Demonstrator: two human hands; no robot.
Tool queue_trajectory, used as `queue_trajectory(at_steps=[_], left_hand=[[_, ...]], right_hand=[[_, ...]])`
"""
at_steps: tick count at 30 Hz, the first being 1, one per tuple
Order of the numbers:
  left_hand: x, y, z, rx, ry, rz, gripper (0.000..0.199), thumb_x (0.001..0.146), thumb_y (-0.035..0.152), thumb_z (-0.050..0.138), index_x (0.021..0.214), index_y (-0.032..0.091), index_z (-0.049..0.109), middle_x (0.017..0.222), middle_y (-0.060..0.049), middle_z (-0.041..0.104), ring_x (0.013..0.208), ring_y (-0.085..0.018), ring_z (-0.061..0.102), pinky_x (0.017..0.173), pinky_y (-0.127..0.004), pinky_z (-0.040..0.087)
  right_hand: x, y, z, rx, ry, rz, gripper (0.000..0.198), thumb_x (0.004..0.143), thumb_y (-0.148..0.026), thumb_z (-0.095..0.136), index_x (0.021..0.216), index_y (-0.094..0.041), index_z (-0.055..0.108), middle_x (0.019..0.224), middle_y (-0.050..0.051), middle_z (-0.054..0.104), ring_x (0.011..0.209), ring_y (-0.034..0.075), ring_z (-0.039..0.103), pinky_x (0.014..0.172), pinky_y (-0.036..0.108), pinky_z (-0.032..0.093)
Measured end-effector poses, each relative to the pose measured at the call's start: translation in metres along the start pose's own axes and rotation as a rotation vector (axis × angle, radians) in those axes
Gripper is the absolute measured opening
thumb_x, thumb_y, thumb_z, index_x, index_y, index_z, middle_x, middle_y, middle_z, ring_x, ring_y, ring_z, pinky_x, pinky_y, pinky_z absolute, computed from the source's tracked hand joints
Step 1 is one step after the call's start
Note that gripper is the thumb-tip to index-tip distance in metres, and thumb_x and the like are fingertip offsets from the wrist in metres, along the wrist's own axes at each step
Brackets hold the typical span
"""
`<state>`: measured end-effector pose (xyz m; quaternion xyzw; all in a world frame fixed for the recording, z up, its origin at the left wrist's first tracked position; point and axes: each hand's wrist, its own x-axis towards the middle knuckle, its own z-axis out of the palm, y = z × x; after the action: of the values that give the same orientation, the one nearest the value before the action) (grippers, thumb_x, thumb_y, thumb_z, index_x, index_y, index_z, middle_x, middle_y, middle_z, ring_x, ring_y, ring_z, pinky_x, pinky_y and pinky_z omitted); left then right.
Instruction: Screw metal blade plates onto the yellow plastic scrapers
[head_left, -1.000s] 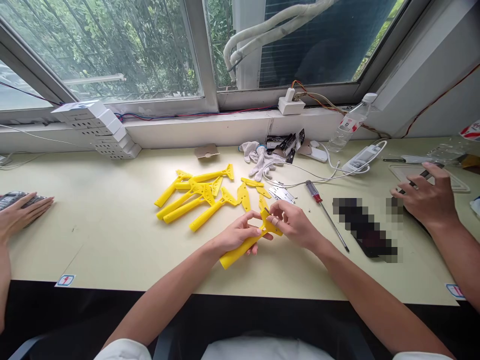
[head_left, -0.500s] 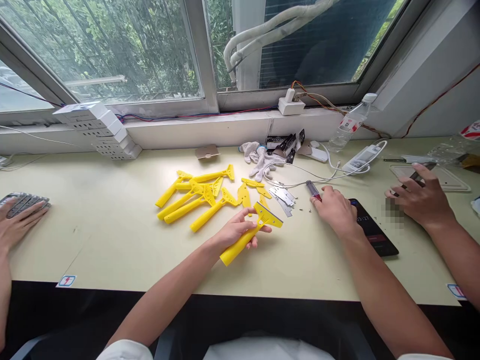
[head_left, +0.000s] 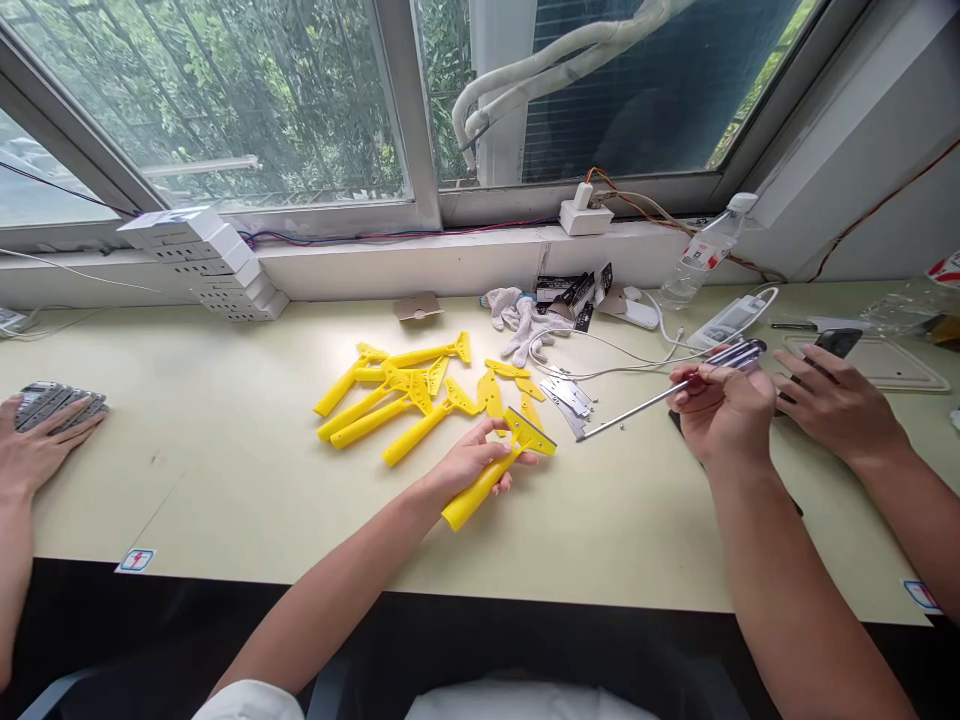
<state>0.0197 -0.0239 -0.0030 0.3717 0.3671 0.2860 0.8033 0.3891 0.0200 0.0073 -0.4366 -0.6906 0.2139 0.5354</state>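
My left hand (head_left: 480,455) is closed around a yellow scraper (head_left: 484,485), its head turned up with a metal blade edge and screws showing. In my right hand (head_left: 727,405) is a screwdriver (head_left: 637,408), gripped by its clear and dark handle. The shaft points left, its tip near the loose metal blades (head_left: 568,395). Small screws (head_left: 622,427) lie beside the blades. Several more yellow scrapers (head_left: 382,405) are piled to the left of my left hand. Loose yellow plates (head_left: 510,370) lie between that pile and the blades.
Behind the blades lie white work gloves (head_left: 521,330), black packaging (head_left: 574,295) and a white cable (head_left: 600,372). A dark phone (head_left: 682,432) is partly under my right hand. Another person's hand (head_left: 847,400) holds a phone at right; at left, a hand (head_left: 45,445) rests on grey objects (head_left: 56,405).
My right hand has picked up the screwdriver from the table, raised it and swung its shaft toward the left. My left hand keeps the scraper in nearly the same place, its head slightly turned.
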Motion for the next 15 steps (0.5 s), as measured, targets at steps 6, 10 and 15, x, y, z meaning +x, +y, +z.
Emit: queue_trajectory(at_steps=[6,10,15], left_hand=[[0.001,0.0,0.0,-0.015,0.008,-0.008,0.047,0.092,0.029,0.072,0.128,0.023,0.042,0.111,-0.016,0.079,0.054,-0.014,0.067,0.05,-0.024,0.046],[0.002,0.0,-0.001,-0.014,0.01,-0.009,0.045,0.092,0.028,0.071,0.126,0.023,0.042,0.11,-0.016,0.079,0.053,-0.014,0.066,0.049,-0.024,0.046],[0.002,0.0,-0.001,-0.001,0.009,-0.019,0.046,0.091,0.029,0.071,0.126,0.023,0.043,0.11,-0.016,0.079,0.053,-0.014,0.067,0.05,-0.024,0.046]], right_hand=[[0.0,-0.034,0.037,0.48,0.348,0.24,0.016,0.097,-0.042,0.069,0.106,-0.039,0.056,0.083,0.003,0.079,0.071,0.032,0.078,0.051,0.041,0.053],[-0.005,-0.048,0.055,0.555,0.302,0.223,0.03,0.095,-0.045,0.076,0.109,-0.035,0.051,0.087,0.0,0.08,0.073,0.028,0.08,0.053,0.039,0.061],[-0.008,-0.053,0.061,0.593,0.292,0.23,0.039,0.095,-0.047,0.078,0.109,-0.031,0.046,0.093,0.002,0.083,0.08,0.025,0.083,0.06,0.037,0.066]])
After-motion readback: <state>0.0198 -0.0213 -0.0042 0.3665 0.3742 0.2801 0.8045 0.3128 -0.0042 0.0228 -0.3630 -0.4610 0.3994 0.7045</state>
